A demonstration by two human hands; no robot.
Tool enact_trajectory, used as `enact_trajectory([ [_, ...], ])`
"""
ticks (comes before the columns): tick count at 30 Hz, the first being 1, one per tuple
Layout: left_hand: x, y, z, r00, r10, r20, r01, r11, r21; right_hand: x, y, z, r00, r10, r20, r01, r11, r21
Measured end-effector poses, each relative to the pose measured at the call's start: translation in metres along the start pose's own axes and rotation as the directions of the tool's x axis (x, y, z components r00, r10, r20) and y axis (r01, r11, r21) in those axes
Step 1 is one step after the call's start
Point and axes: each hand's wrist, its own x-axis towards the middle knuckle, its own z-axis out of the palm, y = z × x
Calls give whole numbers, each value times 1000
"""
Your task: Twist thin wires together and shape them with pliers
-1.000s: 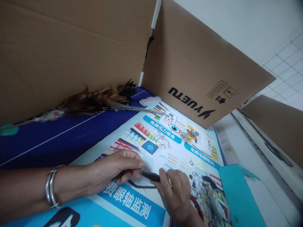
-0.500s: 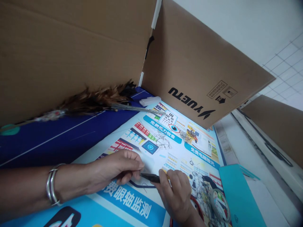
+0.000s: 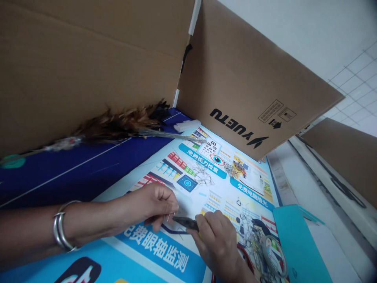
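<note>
My left hand, with metal bangles on its wrist, is closed in a pinch on a thin piece of wire. Short ends of the wire stick out below the thumb and fingertips. My right hand is wrapped round a pair of pliers; its dark jaws point left, close by the wire. Whether the jaws touch the wire I cannot tell. Most of the handles are hidden in my palm. Both hands are above a printed poster sheet.
Loose wire pieces lie on the sheet, with a tangle of wire and a clear roll at right. Brown feathers and a bundle of long thin wires lie beside cardboard panels. A teal folder is at far right.
My left hand has turned slightly and its wrist has shifted left. Wire ends now show below its fingertips. The pliers have moved a little to the left.
</note>
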Motion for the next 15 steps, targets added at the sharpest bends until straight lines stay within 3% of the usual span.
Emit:
enact_trajectory([
  [7,0,0,-2,999,46,25,-49,990,135,3,-6,-1,977,151,148,-183,955,233],
  [15,-8,11,4,997,16,76,-38,952,305,8,-4,-11,921,166,353,-292,894,340],
])
